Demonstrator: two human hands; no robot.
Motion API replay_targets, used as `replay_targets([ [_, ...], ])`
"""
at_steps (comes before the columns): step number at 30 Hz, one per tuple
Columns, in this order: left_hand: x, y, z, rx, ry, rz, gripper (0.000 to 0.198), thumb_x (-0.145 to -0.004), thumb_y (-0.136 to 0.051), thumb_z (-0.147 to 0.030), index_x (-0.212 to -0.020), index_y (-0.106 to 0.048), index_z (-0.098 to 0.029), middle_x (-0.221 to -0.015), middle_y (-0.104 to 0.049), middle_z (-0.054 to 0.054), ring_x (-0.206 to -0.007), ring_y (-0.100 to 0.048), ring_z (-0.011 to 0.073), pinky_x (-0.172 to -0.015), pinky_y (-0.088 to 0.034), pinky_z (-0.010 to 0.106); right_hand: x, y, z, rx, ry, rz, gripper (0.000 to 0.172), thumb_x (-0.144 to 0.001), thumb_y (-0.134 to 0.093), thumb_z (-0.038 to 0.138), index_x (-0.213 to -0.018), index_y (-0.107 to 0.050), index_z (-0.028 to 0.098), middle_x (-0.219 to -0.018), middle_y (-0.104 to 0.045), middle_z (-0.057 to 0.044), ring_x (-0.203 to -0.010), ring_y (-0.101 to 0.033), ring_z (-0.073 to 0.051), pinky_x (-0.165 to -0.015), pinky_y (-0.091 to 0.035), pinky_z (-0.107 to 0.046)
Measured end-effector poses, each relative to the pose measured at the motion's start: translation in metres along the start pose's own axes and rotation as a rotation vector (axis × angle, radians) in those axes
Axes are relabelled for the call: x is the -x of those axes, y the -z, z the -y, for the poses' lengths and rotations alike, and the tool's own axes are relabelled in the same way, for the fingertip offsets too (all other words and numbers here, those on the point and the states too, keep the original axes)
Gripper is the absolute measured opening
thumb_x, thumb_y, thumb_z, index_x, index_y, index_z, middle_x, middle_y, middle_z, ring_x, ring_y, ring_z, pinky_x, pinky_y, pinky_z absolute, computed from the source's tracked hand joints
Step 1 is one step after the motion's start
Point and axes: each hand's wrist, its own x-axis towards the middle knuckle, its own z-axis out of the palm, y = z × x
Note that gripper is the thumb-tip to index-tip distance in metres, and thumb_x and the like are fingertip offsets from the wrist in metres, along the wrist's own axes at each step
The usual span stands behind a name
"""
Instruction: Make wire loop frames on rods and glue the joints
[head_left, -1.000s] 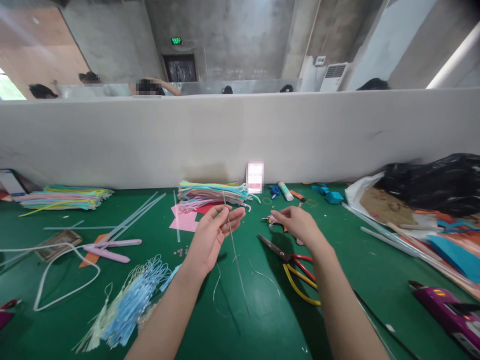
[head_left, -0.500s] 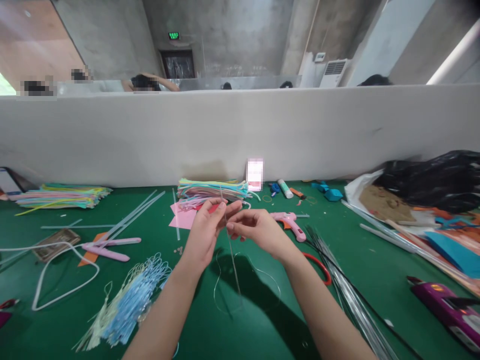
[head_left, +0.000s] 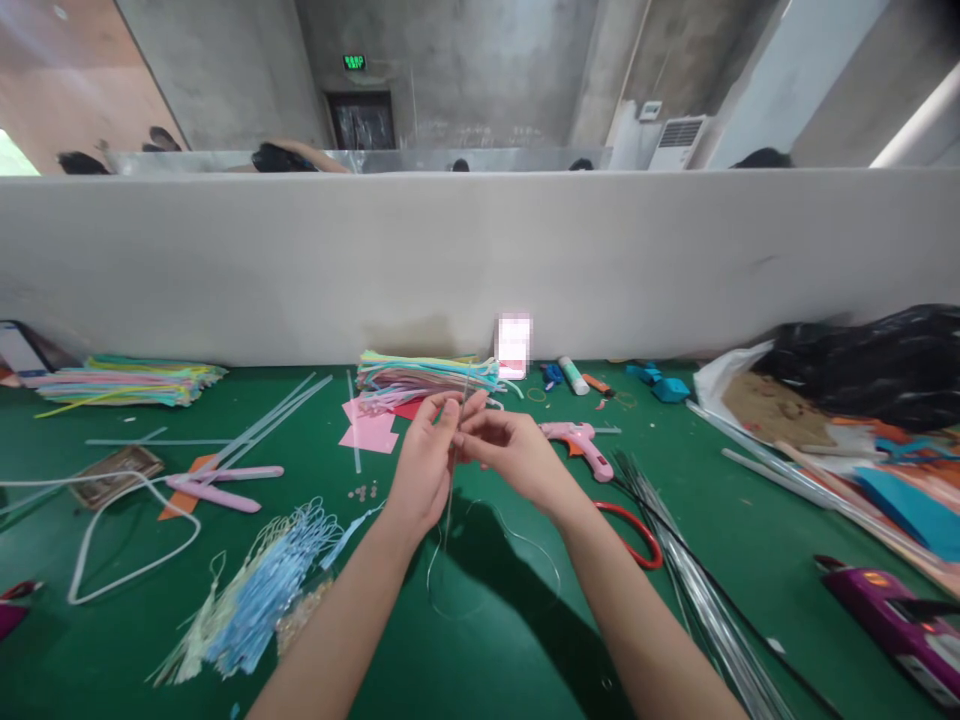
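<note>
My left hand [head_left: 427,460] is closed, pinching a thin metal wire [head_left: 450,510] that stands nearly upright above the table. From the other side, my right hand [head_left: 514,450] closes thumb and fingertips at the same wire, touching the left fingers. The exact grip between the fingertips is partly hidden. Below the hands, a fine clear or silvery strand [head_left: 556,570] curves in a loose loop on the green table [head_left: 495,660]. Behind them lies a bundle of pastel pipe cleaners [head_left: 427,375], with pink paper [head_left: 369,432] at its near left.
On the left lie blue tassels [head_left: 262,600], a pink-handled tool [head_left: 225,490] and glue sticks [head_left: 270,425]. To the right are a pink glue gun [head_left: 581,445], red-handled scissors [head_left: 637,555], a bundle of wires [head_left: 697,610] and a purple tool [head_left: 892,610]. A white partition [head_left: 300,270] stands behind.
The wire has swung from leaning down to the right to leaning slightly down to the left. My hands have moved a little to the right and stay together.
</note>
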Motion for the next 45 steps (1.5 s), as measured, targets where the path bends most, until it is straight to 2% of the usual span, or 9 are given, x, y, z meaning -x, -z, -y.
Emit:
replay_targets([
  [3,-0.004,0.014,-0.002,-0.171,0.032,0.082,0.036,-0.089,-0.051,-0.056,-0.104,-0.058,-0.023,-0.110,-0.069,0.007,-0.100,-0.063,0.0191,-0.075,-0.051,0.028,-0.004,0.009,0.001,-0.060,0.041,-0.200,0.027,-0.072,-0.071,0.043,-0.080,-0.068,0.018,-0.074,-0.069,-0.003,-0.069,-0.064,-0.016,-0.057,-0.046,-0.026],
  [5,-0.005,0.023,-0.004,-0.283,0.080,0.181,0.032,-0.082,-0.065,-0.050,-0.089,-0.067,-0.019,-0.096,-0.071,0.008,-0.093,-0.064,0.0204,-0.075,-0.051,0.030,-0.006,0.016,0.001,-0.090,0.045,-0.334,0.029,-0.073,-0.071,0.045,-0.084,-0.067,0.019,-0.077,-0.070,-0.005,-0.075,-0.066,-0.018,-0.059,-0.047,-0.027],
  [7,-0.007,0.028,-0.006,-0.349,0.109,0.256,0.026,-0.077,-0.073,-0.043,-0.078,-0.069,-0.017,-0.082,-0.071,0.006,-0.083,-0.066,0.0192,-0.076,-0.050,0.031,-0.006,0.022,0.001,-0.097,0.033,-0.384,0.029,-0.071,-0.073,0.045,-0.084,-0.067,0.019,-0.078,-0.070,-0.006,-0.076,-0.067,-0.019,-0.059,-0.047,-0.027],
  [11,-0.006,0.029,-0.007,-0.409,0.136,0.319,0.021,-0.078,-0.073,-0.039,-0.082,-0.068,-0.018,-0.068,-0.071,0.003,-0.067,-0.067,0.0166,-0.074,-0.051,0.031,-0.006,0.026,0.001,-0.094,0.027,-0.355,0.033,-0.070,-0.074,0.045,-0.088,-0.067,0.020,-0.076,-0.069,-0.005,-0.073,-0.067,-0.019,-0.057,-0.047,-0.027],
  [14,-0.005,0.026,-0.007,-0.430,0.136,0.333,0.022,-0.077,-0.073,-0.038,-0.086,-0.067,-0.019,-0.072,-0.074,0.006,-0.071,-0.070,0.0198,-0.074,-0.052,0.034,-0.007,0.026,0.000,-0.092,0.038,-0.308,0.032,-0.071,-0.073,0.047,-0.087,-0.066,0.020,-0.073,-0.069,-0.003,-0.063,-0.065,-0.016,-0.052,-0.044,-0.026],
  [23,-0.006,0.014,-0.007,-0.498,-0.079,0.134,0.022,-0.082,-0.066,-0.040,-0.085,-0.067,-0.018,-0.077,-0.070,0.003,-0.071,-0.065,0.0178,-0.066,-0.049,0.027,-0.005,0.022,0.003,-0.013,0.040,-0.173,0.027,-0.072,-0.072,0.042,-0.083,-0.065,0.019,-0.067,-0.065,0.000,-0.059,-0.061,-0.014,-0.046,-0.039,-0.024],
  [33,-0.002,0.010,-0.011,-0.523,-0.137,0.139,0.017,-0.080,-0.068,-0.035,-0.078,-0.068,-0.019,-0.074,-0.069,0.003,-0.073,-0.064,0.0181,-0.069,-0.048,0.028,-0.005,0.023,0.003,-0.014,0.080,-0.181,0.029,-0.073,-0.072,0.044,-0.086,-0.067,0.019,-0.063,-0.064,0.001,-0.055,-0.055,-0.012,-0.047,-0.039,-0.024],
  [41,0.002,0.013,-0.018,-0.530,-0.110,0.321,0.017,-0.084,-0.063,-0.036,-0.078,-0.066,-0.020,-0.071,-0.066,0.001,-0.071,-0.063,0.0175,-0.069,-0.049,0.029,0.002,0.031,0.009,-0.141,-0.018,0.029,0.024,-0.071,-0.076,0.041,-0.078,-0.068,0.019,-0.069,-0.064,0.000,-0.062,-0.056,-0.011,-0.058,-0.046,-0.026],
  [45,0.005,0.016,-0.025,-0.592,-0.133,0.374,0.018,-0.086,-0.062,-0.034,-0.075,-0.065,-0.020,-0.072,-0.063,0.001,-0.069,-0.057,0.0162,-0.067,-0.045,0.028,0.007,0.032,0.016,-0.126,-0.075,0.049,0.021,-0.070,-0.077,0.037,-0.075,-0.069,0.018,-0.068,-0.065,0.000,-0.062,-0.058,-0.011,-0.063,-0.048,-0.028],
])
